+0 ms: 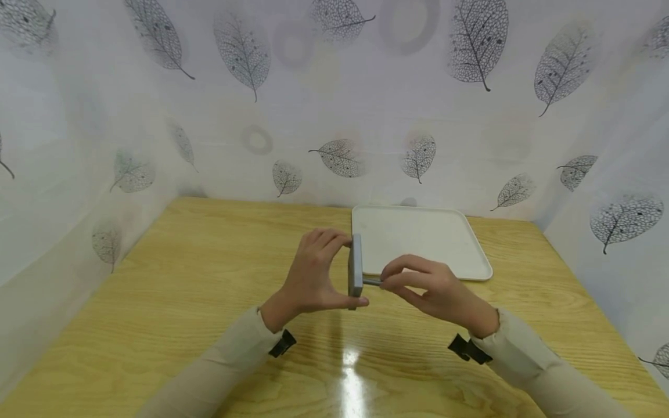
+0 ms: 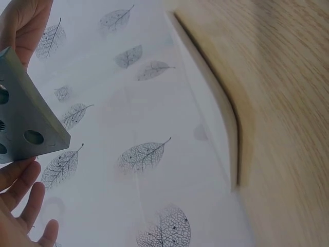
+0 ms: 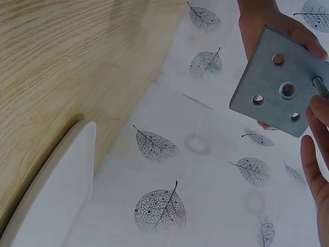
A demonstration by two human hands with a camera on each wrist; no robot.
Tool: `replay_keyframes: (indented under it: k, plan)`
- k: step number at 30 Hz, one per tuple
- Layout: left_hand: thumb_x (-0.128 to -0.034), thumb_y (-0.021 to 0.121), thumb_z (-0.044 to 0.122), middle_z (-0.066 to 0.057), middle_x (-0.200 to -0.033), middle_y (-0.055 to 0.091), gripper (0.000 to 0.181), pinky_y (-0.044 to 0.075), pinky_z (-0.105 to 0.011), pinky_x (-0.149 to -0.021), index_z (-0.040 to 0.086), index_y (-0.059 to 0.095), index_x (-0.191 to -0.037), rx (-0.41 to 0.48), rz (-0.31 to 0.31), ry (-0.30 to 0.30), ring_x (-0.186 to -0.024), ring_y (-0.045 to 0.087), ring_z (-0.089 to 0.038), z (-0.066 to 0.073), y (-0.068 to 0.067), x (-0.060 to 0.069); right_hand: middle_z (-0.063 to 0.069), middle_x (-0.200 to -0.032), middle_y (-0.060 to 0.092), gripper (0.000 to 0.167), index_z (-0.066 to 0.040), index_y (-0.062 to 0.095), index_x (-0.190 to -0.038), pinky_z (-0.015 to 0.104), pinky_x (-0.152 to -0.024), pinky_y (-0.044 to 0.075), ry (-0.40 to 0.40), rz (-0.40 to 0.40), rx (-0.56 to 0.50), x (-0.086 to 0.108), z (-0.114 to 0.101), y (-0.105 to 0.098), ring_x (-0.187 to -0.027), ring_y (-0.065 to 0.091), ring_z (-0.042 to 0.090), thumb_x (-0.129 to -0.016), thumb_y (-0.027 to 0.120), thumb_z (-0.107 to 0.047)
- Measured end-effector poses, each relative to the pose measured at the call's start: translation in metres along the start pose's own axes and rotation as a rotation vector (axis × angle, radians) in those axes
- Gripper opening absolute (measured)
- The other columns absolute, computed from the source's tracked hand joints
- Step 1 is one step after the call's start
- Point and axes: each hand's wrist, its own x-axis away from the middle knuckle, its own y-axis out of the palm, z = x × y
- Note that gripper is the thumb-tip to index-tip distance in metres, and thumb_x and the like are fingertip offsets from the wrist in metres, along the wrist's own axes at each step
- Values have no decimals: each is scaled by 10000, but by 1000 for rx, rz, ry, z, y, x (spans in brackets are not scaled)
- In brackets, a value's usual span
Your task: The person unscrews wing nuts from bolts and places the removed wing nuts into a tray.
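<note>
Upright above the table, a grey square metal plate (image 1: 356, 266) with several round holes is gripped by my left hand (image 1: 313, 271), fingers at its top edge and thumb at its bottom. My right hand (image 1: 430, 288) pinches a thin metal rod (image 1: 371, 282) between thumb and fingers. In the right wrist view, the rod (image 3: 322, 88) meets the plate (image 3: 277, 82) at a hole near one corner; how deep it sits I cannot tell. The left wrist view shows the plate's other face (image 2: 28, 121), also with holes.
A white rectangular tray (image 1: 418, 232) lies at the back of the wooden table (image 1: 209, 267), behind my hands. White cloth with a leaf print (image 1: 334, 116) stands around the back and sides of the table.
</note>
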Motion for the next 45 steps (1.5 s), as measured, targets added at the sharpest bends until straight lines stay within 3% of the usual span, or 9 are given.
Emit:
replay_keyframes:
  k: [4,7,14,18,24,35,41,45]
  plan:
    - [-642,501,855,-23,-1082,593,901,382,-459,-931,91,601,-1109,-2,1,6,-1029,486,-203,0,1,1,82,-939,613,182,-76,680,-929,200,-696,522,-12,-13,20,0,-1,-2,-820,602,160,-958,506,-122]
    - [-650,465,869,-25,-1082,590,916,382,-463,-933,88,599,-1109,-2,0,8,-1028,484,-203,0,1,1,87,-963,624,190,-92,678,-925,213,-739,526,-11,-48,47,-1,-2,-4,-855,605,181,-962,496,-128]
    - [-660,353,901,-34,-1082,592,966,380,-476,-933,82,600,-1109,-8,2,4,-1025,486,-211,0,1,1,51,-1005,626,216,-120,675,-910,209,-821,481,61,-187,83,-1,-8,-11,-918,584,155,-956,515,-257]
    - [-663,355,899,-34,-1079,595,960,382,-469,-927,82,604,-1101,-14,5,8,-1018,488,-210,-1,2,2,53,-1009,611,229,-119,672,-905,218,-817,470,87,-209,70,-1,-10,-11,-919,571,152,-951,519,-283]
    - [-663,362,898,-35,-1077,596,956,381,-465,-931,81,604,-1097,-14,9,2,-1022,491,-210,-1,3,2,63,-1006,600,178,-114,661,-922,168,-784,502,131,-161,22,-1,-9,-10,-890,604,146,-949,532,-234]
    - [-650,497,849,-23,-1082,593,890,376,-460,-931,95,597,-1112,-9,5,-3,-1024,489,-205,-2,3,2,83,-960,630,206,-84,698,-953,179,-667,518,46,-2,56,-3,-4,-5,-805,633,160,-959,508,-162]
    - [-661,420,880,-24,-1080,596,925,376,-463,-927,94,598,-1115,-6,6,-4,-1020,489,-207,-2,3,1,79,-942,641,220,-58,691,-1023,177,-647,508,26,33,47,-2,-2,-4,-783,631,148,-964,500,-150]
    - [-661,398,888,-27,-1076,595,937,375,-464,-928,91,599,-1110,-5,6,-5,-1019,490,-209,-1,3,1,78,-924,640,210,-60,696,-994,181,-643,503,14,37,33,-2,-1,-4,-773,623,146,-962,503,-139]
